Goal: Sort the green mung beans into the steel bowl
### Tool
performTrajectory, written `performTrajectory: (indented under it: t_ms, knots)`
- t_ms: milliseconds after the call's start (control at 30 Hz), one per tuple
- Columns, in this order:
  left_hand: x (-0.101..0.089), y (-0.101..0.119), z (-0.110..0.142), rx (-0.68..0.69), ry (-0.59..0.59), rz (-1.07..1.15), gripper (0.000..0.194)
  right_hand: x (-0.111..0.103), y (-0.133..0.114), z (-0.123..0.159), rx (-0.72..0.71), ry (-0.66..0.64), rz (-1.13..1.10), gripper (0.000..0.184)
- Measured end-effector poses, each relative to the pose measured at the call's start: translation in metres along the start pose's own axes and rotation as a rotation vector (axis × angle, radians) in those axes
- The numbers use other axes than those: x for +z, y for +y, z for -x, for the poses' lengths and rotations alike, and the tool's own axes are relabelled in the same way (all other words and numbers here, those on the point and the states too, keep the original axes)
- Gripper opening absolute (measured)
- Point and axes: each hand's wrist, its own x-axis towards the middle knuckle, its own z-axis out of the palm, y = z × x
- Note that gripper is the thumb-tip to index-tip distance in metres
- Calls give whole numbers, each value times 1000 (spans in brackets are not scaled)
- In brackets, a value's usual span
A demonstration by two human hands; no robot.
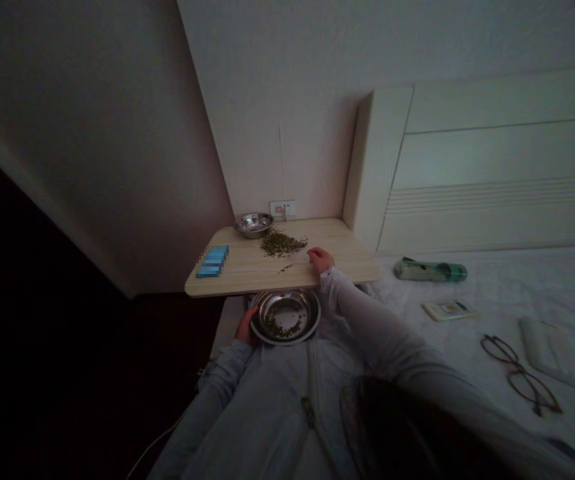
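Note:
My left hand (pixel 246 327) grips the left rim of a steel bowl (pixel 312 328) on my lap, just below the table's front edge. Small green beans or grains (pixel 283 327) lie scattered in the bowl. On the wooden table (pixel 247 277), a loose pile of the same green grains (pixel 280 244) is spread out. Just right of that pile is my right hand (pixel 320 260), its fingers pinched together. A faint, pale thin piece shows by its fingertips, too unclear to name. A few darker bits (pixel 286 269) lie in front of the pile.
Behind the pile stands a second steel bowl (pixel 254 225), close to a wall socket (pixel 282 209). A blue-screened phone (pixel 212 261) lies at the table's left. On the bed at right are a green bottle (pixel 430 270), a pale phone-like object (pixel 450 309) and eyeglasses (pixel 520 375).

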Motion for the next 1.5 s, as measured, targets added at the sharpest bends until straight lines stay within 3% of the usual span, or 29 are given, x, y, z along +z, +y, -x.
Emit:
performTrajectory:
  t_ms: [600, 1500]
  knots:
    - [0, -1, -2, 29, -7, -5, 18, -1, -5, 8, -51, -178, 195, 26]
    - [-1, -2, -1, 40, -12, 4, 17, -2, -4, 8, -38, -216, 123, 21]
